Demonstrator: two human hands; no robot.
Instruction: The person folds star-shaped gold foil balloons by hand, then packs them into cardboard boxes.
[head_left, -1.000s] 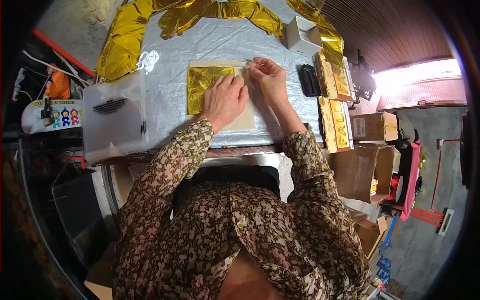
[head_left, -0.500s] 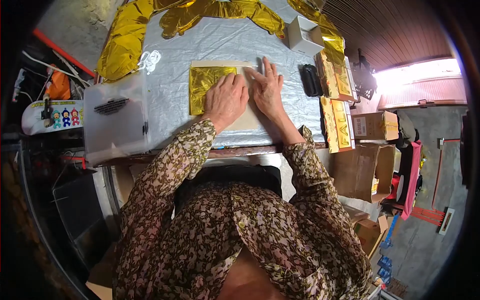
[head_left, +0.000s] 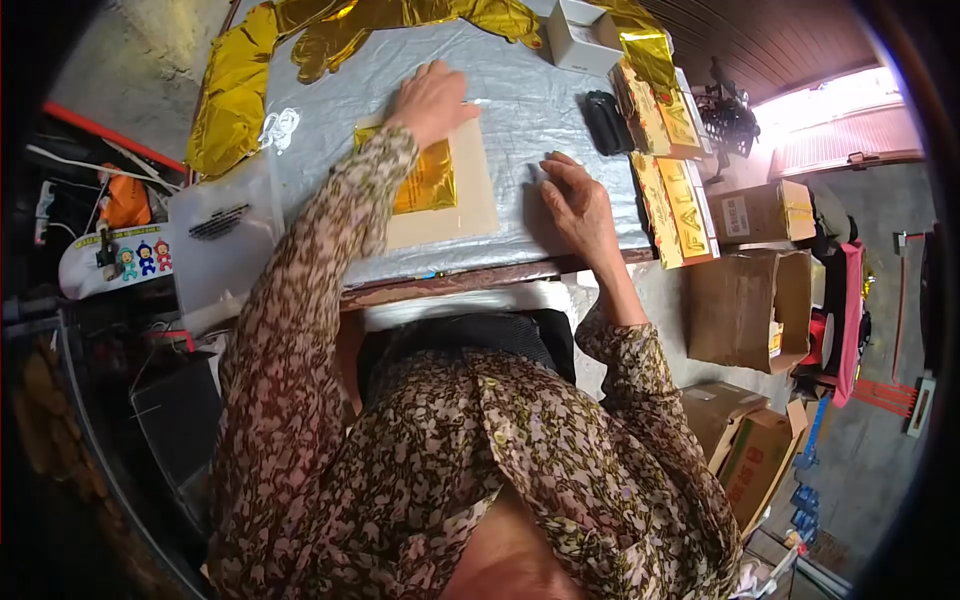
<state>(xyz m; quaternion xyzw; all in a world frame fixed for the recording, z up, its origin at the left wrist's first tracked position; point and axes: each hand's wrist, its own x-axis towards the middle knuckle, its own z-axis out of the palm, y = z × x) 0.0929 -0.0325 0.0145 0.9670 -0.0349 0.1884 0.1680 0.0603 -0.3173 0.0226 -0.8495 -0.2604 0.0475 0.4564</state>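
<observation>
A folded gold foil piece (head_left: 432, 182) lies on a beige sheet (head_left: 476, 170) on the silver-covered table. My left hand (head_left: 432, 103) reaches over the top edge of the sheet, its palm turned down; its fingers are bent and partly hidden, so what lies beneath them does not show. To the right of the sheet, my right hand (head_left: 580, 205) rests over the silver cover with its fingers apart and nothing in them.
Gold foil balloons (head_left: 235, 90) line the table's far and left edges. At left are a white cord (head_left: 281, 129) and a translucent plastic case (head_left: 225, 240). At right stand a white box (head_left: 584, 38), a black case (head_left: 607, 123) and gold-lettered packs (head_left: 688, 210).
My left hand has moved up off the gold foil to the sheet's far edge. My right hand has moved away from the sheet, right and downward. The view has shifted.
</observation>
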